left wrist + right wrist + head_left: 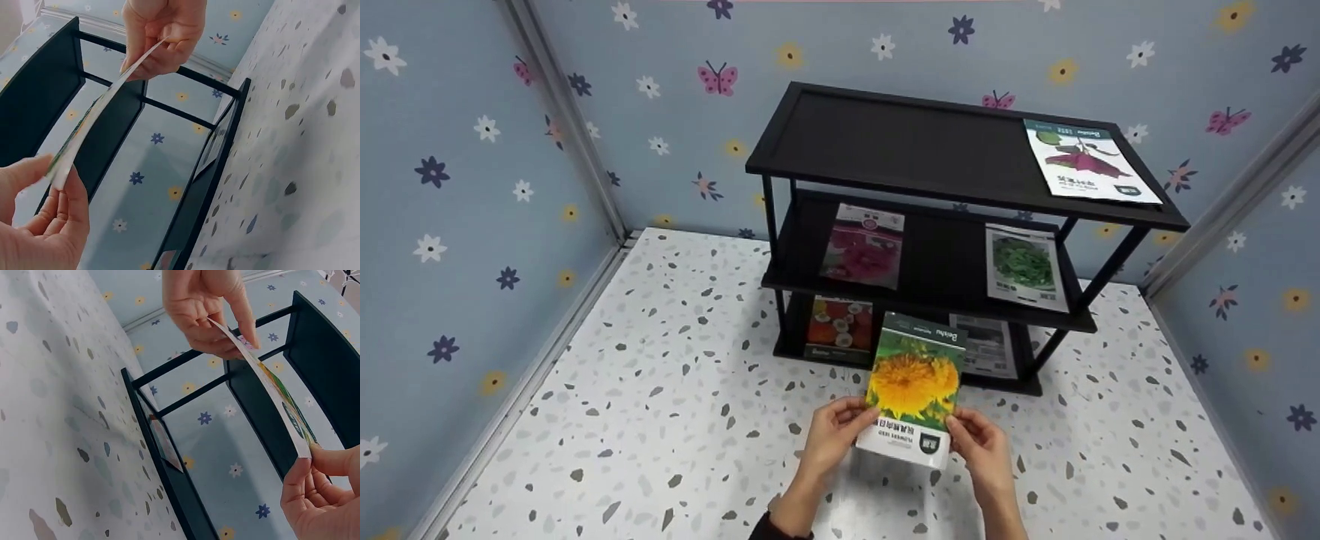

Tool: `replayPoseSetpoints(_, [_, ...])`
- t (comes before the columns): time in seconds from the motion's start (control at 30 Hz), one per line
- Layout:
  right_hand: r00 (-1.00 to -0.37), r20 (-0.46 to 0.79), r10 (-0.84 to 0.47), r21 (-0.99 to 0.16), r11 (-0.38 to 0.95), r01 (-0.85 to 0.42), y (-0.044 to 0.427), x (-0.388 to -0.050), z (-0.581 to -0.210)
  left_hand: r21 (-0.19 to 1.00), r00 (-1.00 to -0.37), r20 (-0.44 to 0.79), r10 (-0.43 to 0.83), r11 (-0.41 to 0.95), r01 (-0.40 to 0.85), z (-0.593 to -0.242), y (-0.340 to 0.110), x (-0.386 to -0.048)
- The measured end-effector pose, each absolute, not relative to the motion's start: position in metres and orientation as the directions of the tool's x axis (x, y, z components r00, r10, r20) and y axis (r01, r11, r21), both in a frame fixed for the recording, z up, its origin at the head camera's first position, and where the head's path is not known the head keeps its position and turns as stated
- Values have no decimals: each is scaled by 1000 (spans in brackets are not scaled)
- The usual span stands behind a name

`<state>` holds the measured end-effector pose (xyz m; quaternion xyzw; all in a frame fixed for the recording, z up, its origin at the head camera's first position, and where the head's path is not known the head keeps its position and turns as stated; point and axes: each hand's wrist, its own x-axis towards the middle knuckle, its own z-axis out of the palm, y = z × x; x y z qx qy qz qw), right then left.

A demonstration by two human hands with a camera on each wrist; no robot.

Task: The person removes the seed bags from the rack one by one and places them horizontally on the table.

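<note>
A flower seed packet (913, 382) with a large yellow bloom, a green top and a white lower band is held over the floor in front of the shelf. My left hand (834, 433) pinches its left edge, and my right hand (981, 448) pinches the right edge, thumbs on the printed face. Both wrist views show the packet (95, 115) edge-on and slightly bowed. In the left wrist view the left hand (48, 225) is nearest; in the right wrist view the right hand (323, 495) is.
A black three-tier shelf (900, 142) stands ahead. A purple-flower packet (1084, 163) lies on its top. The middle tier bears a pink-flower packet (864, 247) and a green-leaf packet (1025, 266). Below are a red-and-white packet (840, 326) and a partly hidden pale packet (990, 349).
</note>
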<state>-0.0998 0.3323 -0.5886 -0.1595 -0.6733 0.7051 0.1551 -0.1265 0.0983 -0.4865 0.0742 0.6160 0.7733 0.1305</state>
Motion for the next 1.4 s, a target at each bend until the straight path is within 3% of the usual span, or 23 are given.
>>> replayPoseSetpoints(0.2, [-873,12,487,-984,-151,-98,329,-105,-595,859,-952,-194,238,-427,-282,-495,122,-109])
replayPoseSetpoints(0.37, [-850,30,527,-967,-201,-159,321,-106,-595,839,-976,-127,179,-505,-202,-527,147,-104])
replayPoseSetpoints(0.53, [-829,21,559,-956,-230,-180,312,-106,-595,860,-991,-73,113,-496,-120,-565,163,-108])
replayPoseSetpoints(0.73, [-840,-14,543,-949,-271,-160,306,-102,-592,874,-989,-131,67,-464,-147,-520,153,-96])
replayPoseSetpoints(0.87, [-872,-10,490,-955,-263,-136,309,-101,-590,867,-980,-165,107,-457,-196,-498,142,-95])
replayPoseSetpoints(1.13, [-952,22,306,-967,-236,-98,344,-108,-587,901,-954,-140,264,-365,-234,-492,118,-103])
replayPoseSetpoints(1.23, [-964,104,245,-963,-219,-160,356,-104,-569,911,-934,-136,332,-329,-249,-492,109,-105])
replayPoseSetpoints(1.33, [-960,53,277,-983,-157,-99,345,-89,-515,920,-908,-127,400,-295,-259,-489,99,-109])
replayPoseSetpoints(1.4, [-959,50,280,-986,-140,-92,352,-89,-514,927,-889,-121,441,-270,-260,-487,91,-112])
